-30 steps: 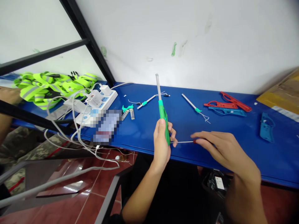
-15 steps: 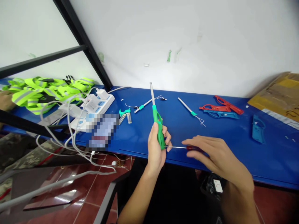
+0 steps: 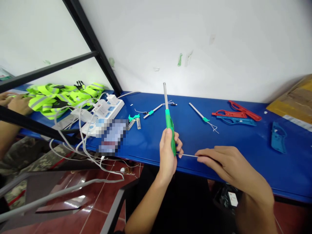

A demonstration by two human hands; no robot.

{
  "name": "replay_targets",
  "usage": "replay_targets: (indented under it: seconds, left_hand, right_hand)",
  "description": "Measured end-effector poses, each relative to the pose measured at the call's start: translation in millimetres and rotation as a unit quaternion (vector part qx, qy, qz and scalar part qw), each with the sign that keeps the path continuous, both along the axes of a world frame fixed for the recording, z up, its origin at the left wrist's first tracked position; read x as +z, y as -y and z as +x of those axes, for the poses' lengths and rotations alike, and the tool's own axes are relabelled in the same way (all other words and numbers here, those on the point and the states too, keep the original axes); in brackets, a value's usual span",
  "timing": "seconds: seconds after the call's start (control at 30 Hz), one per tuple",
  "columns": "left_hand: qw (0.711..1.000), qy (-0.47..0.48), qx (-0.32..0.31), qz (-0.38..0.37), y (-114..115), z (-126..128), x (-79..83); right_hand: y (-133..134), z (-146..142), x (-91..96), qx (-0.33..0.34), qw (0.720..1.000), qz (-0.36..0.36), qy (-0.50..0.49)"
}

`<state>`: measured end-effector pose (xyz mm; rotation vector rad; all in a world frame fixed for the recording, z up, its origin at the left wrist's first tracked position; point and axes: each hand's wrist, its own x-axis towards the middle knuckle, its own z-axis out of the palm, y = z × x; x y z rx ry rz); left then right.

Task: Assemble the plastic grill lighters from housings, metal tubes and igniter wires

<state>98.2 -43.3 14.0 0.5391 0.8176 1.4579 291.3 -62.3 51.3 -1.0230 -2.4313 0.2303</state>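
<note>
My left hand (image 3: 168, 151) is closed around a green long-nosed lighter (image 3: 170, 125), its metal tube pointing up and away from me. From the right, my right hand (image 3: 226, 162) grips a screwdriver (image 3: 190, 155) whose handle is hidden in my fingers. The thin shaft reaches across to the lower end of the lighter's handle; the tip itself is hard to make out. On the table beyond lie two loose metal tubes with green collars and thin wires, one left (image 3: 154, 111) and one right (image 3: 198, 111). Clear fuel tanks (image 3: 138, 123) with green parts sit further left.
Red handle shells (image 3: 230, 113) and blue handle shells (image 3: 278, 138) lie at the right, before a cardboard box (image 3: 294, 99). A power strip (image 3: 109, 112), tangled cables and a pixelated phone (image 3: 113, 136) occupy the left. Behind a black frame, another person's hands (image 3: 19, 104) touch yellow-green reflective straps (image 3: 48, 97).
My right hand's fingers have closed down over the screwdriver handle, which showed before. The lighter has turned slightly in my left hand. The view has shifted a little; the other person's hands show more.
</note>
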Motion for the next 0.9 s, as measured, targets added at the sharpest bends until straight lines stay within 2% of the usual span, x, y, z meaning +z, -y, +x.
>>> replay_targets:
  seconds: [0.13, 0.3, 0.47, 0.53, 0.63, 0.77, 0.83, 0.9]
  left_hand:
    - [1.0, 0.009, 0.004, -0.002, 1, 0, 0.0]
    - [1.0, -0.002, -0.023, 0.006, 1, -1, 1.6]
    - [0.999, 0.032, -0.018, 0.002, 2, -3, 2.3]
    - [0.999, 0.049, -0.001, 0.001, 2, -3, 2.5]
    - [0.999, 0.042, 0.012, -0.001, 1, -1, 1.8]
    - [0.999, -0.013, -0.031, -0.007, -1, 2, -2.2]
    - [0.998, -0.048, -0.05, 0.004, 0, 3, -4.6]
    - [0.995, -0.071, -0.062, 0.022, 2, 2, -6.0]
  right_hand:
    - [7, 5, 1.0, 0.014, 0.997, -0.078, -0.008]
    - [0, 6, -4.2, 0.016, 0.997, -0.035, -0.065]
    - [-9, 0, -6.7, 0.001, 0.995, -0.043, -0.093]
    - [-6, -1, -8.7, 0.004, 0.996, -0.003, -0.085]
    - [4, 2, -12.1, -0.01, 0.993, 0.111, -0.028]
    - [14, 14, -11.5, 0.013, 0.965, 0.248, 0.082]
    - [15, 19, -9.5, 0.036, 0.958, 0.265, 0.101]
    - [16, 17, -8.9, 0.036, 0.976, 0.199, 0.078]
